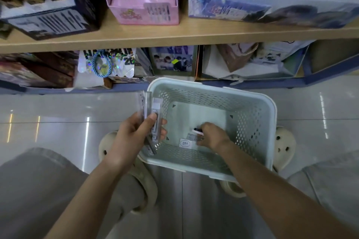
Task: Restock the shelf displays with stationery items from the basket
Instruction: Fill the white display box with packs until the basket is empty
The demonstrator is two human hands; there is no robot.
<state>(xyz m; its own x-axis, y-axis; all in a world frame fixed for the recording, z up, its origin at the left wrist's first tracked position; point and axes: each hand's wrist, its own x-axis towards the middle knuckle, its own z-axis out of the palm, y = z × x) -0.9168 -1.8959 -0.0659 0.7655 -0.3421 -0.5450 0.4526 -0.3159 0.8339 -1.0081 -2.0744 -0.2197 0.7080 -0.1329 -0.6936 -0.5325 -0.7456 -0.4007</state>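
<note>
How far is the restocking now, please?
Nearly emptied: the basket shows mostly bare floor. In hand: the left hand holds clear packets; the right hand grasps a last small item. Left: placing these on the shelf.

A pale perforated basket [254,122] sits on the glossy floor [58,106] just near the shelf [174,35], between two cream clogs. The left hand [134,132] grips a fan of clear packets [150,120] over the basket's left rim, while the right hand [211,136] reaches inside, fingers closed on a small blurred item [197,130] at the bottom. On the shelf stand a dark box, a pink box [143,6] and a blue box [272,6].
</note>
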